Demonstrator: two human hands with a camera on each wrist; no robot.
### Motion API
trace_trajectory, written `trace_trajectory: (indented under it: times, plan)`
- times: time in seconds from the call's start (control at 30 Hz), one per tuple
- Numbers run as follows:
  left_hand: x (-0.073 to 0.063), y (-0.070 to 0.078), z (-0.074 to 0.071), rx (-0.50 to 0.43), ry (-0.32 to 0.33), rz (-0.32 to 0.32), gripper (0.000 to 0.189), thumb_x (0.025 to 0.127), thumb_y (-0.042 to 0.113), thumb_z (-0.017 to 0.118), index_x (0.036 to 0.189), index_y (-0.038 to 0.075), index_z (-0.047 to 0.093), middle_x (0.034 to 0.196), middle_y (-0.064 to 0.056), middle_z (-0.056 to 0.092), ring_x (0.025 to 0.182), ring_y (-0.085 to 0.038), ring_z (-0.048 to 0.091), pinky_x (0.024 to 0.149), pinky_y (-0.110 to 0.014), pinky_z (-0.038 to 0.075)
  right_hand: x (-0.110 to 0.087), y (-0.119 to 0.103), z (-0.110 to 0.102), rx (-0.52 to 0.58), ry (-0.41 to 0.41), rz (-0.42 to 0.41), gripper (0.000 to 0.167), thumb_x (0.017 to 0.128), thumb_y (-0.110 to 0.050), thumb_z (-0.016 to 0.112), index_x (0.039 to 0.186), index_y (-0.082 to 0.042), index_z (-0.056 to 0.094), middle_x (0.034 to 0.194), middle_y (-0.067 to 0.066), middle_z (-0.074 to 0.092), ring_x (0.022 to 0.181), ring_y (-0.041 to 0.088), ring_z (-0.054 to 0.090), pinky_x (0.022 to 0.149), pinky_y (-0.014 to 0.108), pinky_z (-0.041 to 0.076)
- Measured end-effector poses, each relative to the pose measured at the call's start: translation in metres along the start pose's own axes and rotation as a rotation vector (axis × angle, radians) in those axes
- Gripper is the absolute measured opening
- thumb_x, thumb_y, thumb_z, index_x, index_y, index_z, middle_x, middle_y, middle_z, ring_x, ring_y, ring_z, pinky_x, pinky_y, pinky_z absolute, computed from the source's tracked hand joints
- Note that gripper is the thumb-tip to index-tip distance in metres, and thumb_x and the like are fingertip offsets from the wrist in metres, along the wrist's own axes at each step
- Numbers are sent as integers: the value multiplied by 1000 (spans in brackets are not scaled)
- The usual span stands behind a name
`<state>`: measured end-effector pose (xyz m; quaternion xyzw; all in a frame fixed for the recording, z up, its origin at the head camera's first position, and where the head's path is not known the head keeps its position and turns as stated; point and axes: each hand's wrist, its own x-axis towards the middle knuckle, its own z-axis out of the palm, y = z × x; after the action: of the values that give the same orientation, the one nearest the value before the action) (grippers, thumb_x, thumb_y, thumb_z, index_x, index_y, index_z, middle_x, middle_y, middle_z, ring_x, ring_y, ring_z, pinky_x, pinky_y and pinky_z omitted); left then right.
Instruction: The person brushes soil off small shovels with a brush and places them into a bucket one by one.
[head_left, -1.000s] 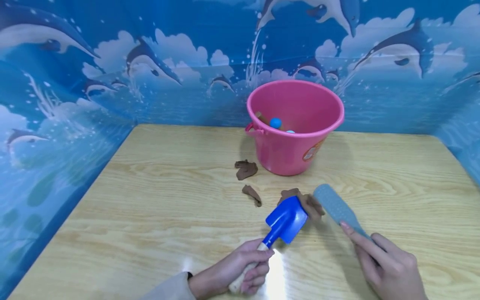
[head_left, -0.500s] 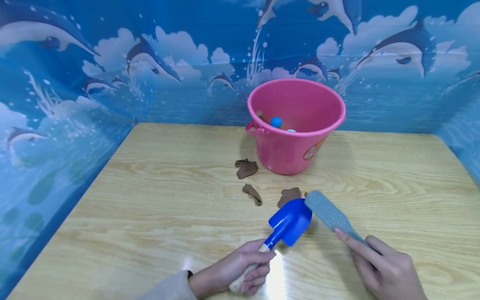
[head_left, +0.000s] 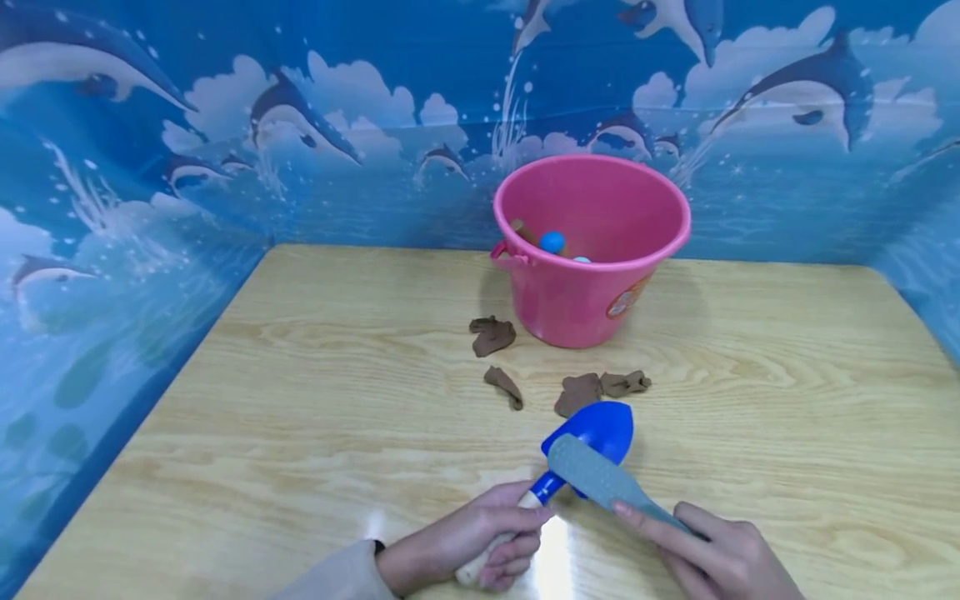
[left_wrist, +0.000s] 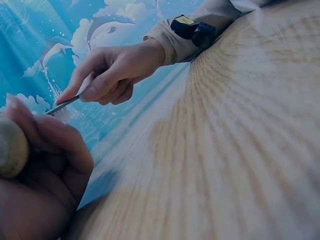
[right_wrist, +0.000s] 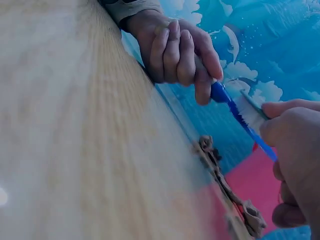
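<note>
My left hand [head_left: 487, 537] grips the pale wooden handle of a small blue toy shovel [head_left: 611, 425], its blade raised in front of me. My right hand [head_left: 723, 554] holds a grey-blue brush [head_left: 600, 475] by its handle, forefinger laid along the back. In the right wrist view the white bristles [right_wrist: 248, 111] face the blue shovel blade, right at its surface. Just beyond the blade, two flat brown clay-like pieces [head_left: 579, 393] [head_left: 626, 383] lie side by side on the table. The handle's rounded end [left_wrist: 12, 149] shows in the left wrist view.
A pink bucket [head_left: 570, 304] stands at the back of the wooden table [head_left: 300, 417], with a blue ball [head_left: 552, 242] and other things inside. More brown pieces lie left of it, a lobed one [head_left: 493, 337] and a curled strip [head_left: 504, 388]. Dolphin-printed sheeting [head_left: 375, 125] encloses the table.
A brown piece at the shovel's tip now lies on the table beyond it. The brush has swept left and toward me, from beside the tip to over the blade's base. The left hand barely moved.
</note>
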<state>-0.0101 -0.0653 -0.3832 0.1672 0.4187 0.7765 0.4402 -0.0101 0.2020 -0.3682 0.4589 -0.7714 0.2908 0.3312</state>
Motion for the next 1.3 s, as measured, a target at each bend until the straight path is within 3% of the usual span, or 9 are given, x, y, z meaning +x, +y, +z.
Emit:
trace_trajectory:
  times: [0.07, 0.27, 0.4, 0.57, 0.73, 0.93, 1.03, 1.17, 1.3]
  plan:
    - [0, 0, 0, -13, -4, -1, 8, 103, 17, 36, 98, 11, 36, 50, 11, 33, 38, 0, 35, 35, -15, 29, -5, 3, -1, -41, -11, 63, 34, 103, -23, 44, 102, -9, 75, 66, -12, 39, 56, -12, 25, 47, -1, 20]
    - [-1, 0, -2, -43, 4, 8, 9, 103, 18, 36, 98, 11, 36, 49, 11, 34, 38, 0, 37, 36, -14, 33, -13, 16, -12, -150, 101, 283, 42, 102, -33, 47, 105, 0, 73, 60, -10, 48, 55, -11, 30, 43, 5, 27]
    - [0, 0, -2, -33, 11, -2, 10, 103, 18, 37, 96, 11, 36, 48, 11, 33, 38, -1, 38, 37, -14, 34, -6, 10, -5, -21, 140, 191, 37, 101, -25, 50, 105, 5, 71, 61, -8, 48, 54, -9, 32, 46, 1, 25]
    - [0, 0, -2, -43, -9, 5, 8, 103, 17, 36, 101, 10, 36, 48, 11, 33, 38, 0, 37, 36, -14, 33, -1, -6, 11, 71, 9, 55, 31, 102, -20, 47, 107, -2, 72, 67, -11, 40, 56, -10, 30, 51, -3, 21]
    - [0, -4, -2, -93, -88, 46, 7, 104, 13, 30, 100, 11, 37, 49, 10, 32, 38, -2, 35, 37, -15, 32, -13, 4, 5, -37, -23, 157, 37, 103, -27, 44, 111, -4, 71, 69, -12, 48, 59, -11, 34, 48, 2, 31]
    - [2, -7, -3, -92, -97, 55, 12, 104, 13, 28, 95, 14, 36, 49, 10, 31, 38, -1, 35, 37, -16, 33, -23, 22, -7, -84, 85, 299, 42, 102, -31, 48, 115, 3, 68, 82, 4, 71, 85, -8, 60, 75, 4, 48]
    - [2, -7, -3, -86, -91, 53, 13, 104, 12, 27, 94, 14, 36, 48, 10, 32, 38, -1, 35, 37, -16, 32, -18, 16, -1, 19, 123, 200, 37, 101, -23, 52, 112, 8, 66, 74, 1, 66, 69, -7, 55, 62, 0, 42]
    - [1, -5, -2, -85, -87, 43, 11, 104, 11, 25, 101, 12, 36, 48, 10, 31, 38, -2, 34, 36, -16, 31, -6, -1, 12, 121, 53, 44, 31, 101, -17, 50, 110, 6, 68, 65, -9, 47, 57, -10, 34, 50, -2, 24]
    - [0, -6, -3, -95, -92, 45, 10, 104, 11, 27, 107, 10, 36, 49, 10, 31, 38, -2, 33, 37, -16, 31, -4, -6, 15, 68, -8, 61, 32, 102, -22, 48, 109, 0, 70, 66, -13, 42, 57, -13, 30, 50, -2, 22]
